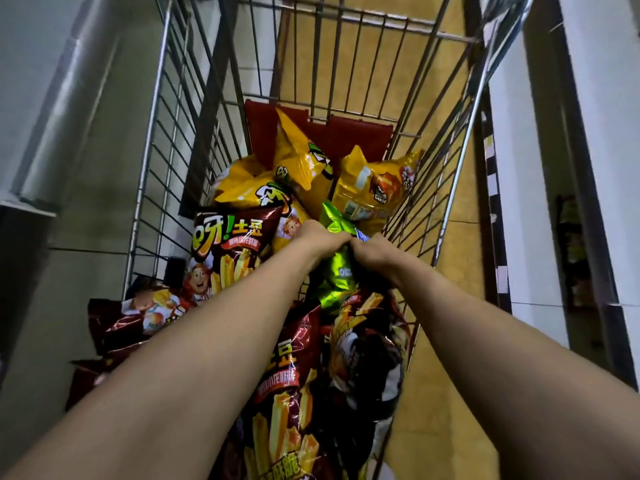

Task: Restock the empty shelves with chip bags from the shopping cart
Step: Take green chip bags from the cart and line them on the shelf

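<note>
Left grip (pixel 322 237) and right grip (pixel 372 252), touching, both clench the green chip bag (pixel 337 282) in the pile. Pale shelving (pixel 602 98) flanks a tan tiled floor (pixel 436 427) bearing the wire shopping cart (pixel 162 174). Inside it, that bag lies lengthwise along the cart, one crimped end pointing to the far wall, atop dark red bags (pixel 284 375), near yellow ones (pixel 374 185).

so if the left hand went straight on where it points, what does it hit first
The left hand grips the shiny green foil chip bag. Straight past that lies the yellow foil chip bag, probably first, though depth is unclear.
</note>
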